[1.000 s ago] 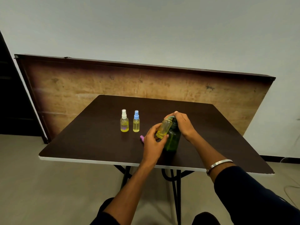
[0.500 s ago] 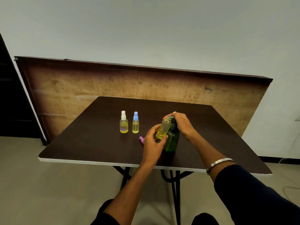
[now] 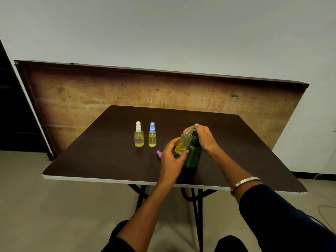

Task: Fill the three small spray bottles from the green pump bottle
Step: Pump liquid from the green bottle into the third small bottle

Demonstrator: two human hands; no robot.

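Observation:
The green pump bottle stands near the front middle of the dark table. My right hand covers its pump head from above. My left hand holds an uncapped small spray bottle, tilted with its mouth up against the pump, yellow liquid in its lower part. A pink spray cap lies on the table just left of my left hand. Two capped small bottles with yellow liquid stand further left: one with a white cap, one with a blue cap.
A large brown board leans against the wall behind the table. The table's white front edge runs close to my forearms, with black metal legs below. A dark doorway sits at far left.
The hands and bottles keep almost the same pose. The whole view has shifted slightly, with the scene a little lower in the frame.

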